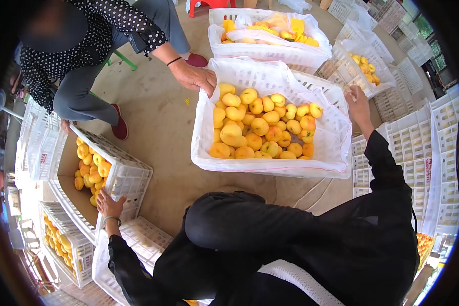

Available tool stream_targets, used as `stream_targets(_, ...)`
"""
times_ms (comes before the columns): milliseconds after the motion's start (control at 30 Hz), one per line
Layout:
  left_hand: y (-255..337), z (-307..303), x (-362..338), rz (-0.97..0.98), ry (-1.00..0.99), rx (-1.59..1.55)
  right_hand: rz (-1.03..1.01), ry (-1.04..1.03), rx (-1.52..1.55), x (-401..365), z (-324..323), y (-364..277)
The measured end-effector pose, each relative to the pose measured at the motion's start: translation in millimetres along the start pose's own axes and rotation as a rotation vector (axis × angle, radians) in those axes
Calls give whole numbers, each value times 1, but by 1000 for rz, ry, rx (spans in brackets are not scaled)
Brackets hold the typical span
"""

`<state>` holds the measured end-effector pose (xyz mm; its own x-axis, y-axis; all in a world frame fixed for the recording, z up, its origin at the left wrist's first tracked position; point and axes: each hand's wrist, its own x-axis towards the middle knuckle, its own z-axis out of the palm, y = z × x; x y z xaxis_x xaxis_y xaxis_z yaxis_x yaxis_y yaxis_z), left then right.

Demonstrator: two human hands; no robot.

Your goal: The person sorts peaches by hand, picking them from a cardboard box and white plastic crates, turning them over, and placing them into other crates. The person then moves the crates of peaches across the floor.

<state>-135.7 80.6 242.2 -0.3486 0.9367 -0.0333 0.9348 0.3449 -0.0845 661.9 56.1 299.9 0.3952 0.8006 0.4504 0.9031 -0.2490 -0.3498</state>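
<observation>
My left hand (110,205), a band at its wrist, grips the near edge of a tilted white plastic crate (130,178) lined with cardboard. Yellow peaches (92,173) lie in that crate. On the right, my right hand (359,106) has its fingers bent over the side rim of a larger white crate (270,167). White netting-like cloth lines this crate, and many yellow-orange flat peaches (260,126) fill its bottom. A co-worker's hand (195,76) holds the opposite rim. Their other hand (66,126) is at the far edge of the tilted crate.
A seated person (94,46) in a dotted top faces me on the left. Behind the large crate stands another lined crate (265,48) of peaches. More crates stand at right (408,153) and lower left (61,239). A red stool (209,4) is at the back.
</observation>
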Motion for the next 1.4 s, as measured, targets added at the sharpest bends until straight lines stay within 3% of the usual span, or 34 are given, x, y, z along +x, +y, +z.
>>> stream_targets(33,2,-1,0,3,-3,1,264,-66,-49,-24,-8,52)
stream_targets(67,3,-3,0,4,-22,5,481,-97,158,-62,1,106)
stream_targets(100,2,-4,0,-3,-39,8,967,-308,349,-93,-4,108)
stream_targets(133,2,-4,-1,-14,-39,11,1245,-422,473,-123,10,121)
stream_targets(167,4,-4,-2,-16,-38,22,1298,-526,524,-139,16,80)
stream_targets(233,8,-9,-1,-27,-27,39,1144,-662,1148,-169,110,98)
stream_targets(300,8,-14,-4,-20,-81,-4,874,-790,1721,-150,141,-6)
stream_targets(367,8,-14,-8,-50,-34,18,1046,-905,1944,-127,97,-119)
stream_targets(433,6,2,-5,-41,49,16,1089,-859,1828,-150,152,-119)
stream_targets(467,4,5,-2,-47,17,23,1138,-834,1773,-149,140,-151)
stream_targets(500,9,-2,-3,-63,-16,21,1043,-876,1780,-162,170,-161)
stream_targets(567,5,0,-1,-51,-14,27,1003,-883,1719,-162,168,-214)
stream_targets(633,-1,2,1,-33,7,31,1115,-1059,1764,-149,151,-255)
stream_targets(767,-4,16,7,-41,63,43,939,-1071,1784,-172,235,-272)
stream_targets(867,-3,16,10,-44,52,25,1064,-1089,1689,-171,239,-271)
stream_targets(933,-3,7,8,-34,14,-25,799,-1286,1557,-164,201,-255)
stream_targets(967,-5,8,11,-38,38,-32,771,-1281,1568,-156,185,-249)
stream_targets(1033,-8,9,11,-4,32,-46,732,-1554,1118,-148,158,-231)
stream_targets(1067,-6,4,12,-23,-33,-32,722,-1542,1119,-150,153,-219)
stream_targets(1133,-11,7,17,-17,-25,-71,389,-1678,1019,-152,144,-199)
stream_targets(1200,-23,18,22,25,52,-128,437,-1623,1075,-148,120,-194)
stream_targets(1300,-31,15,30,31,10,-143,483,-1534,1163,-126,105,-185)
stream_targets(1367,-36,18,38,60,60,-94,383,-1198,1098,-102,101,-183)
stream_targets(1400,-32,4,35,22,-17,-94,322,-1112,1097,-89,93,-187)
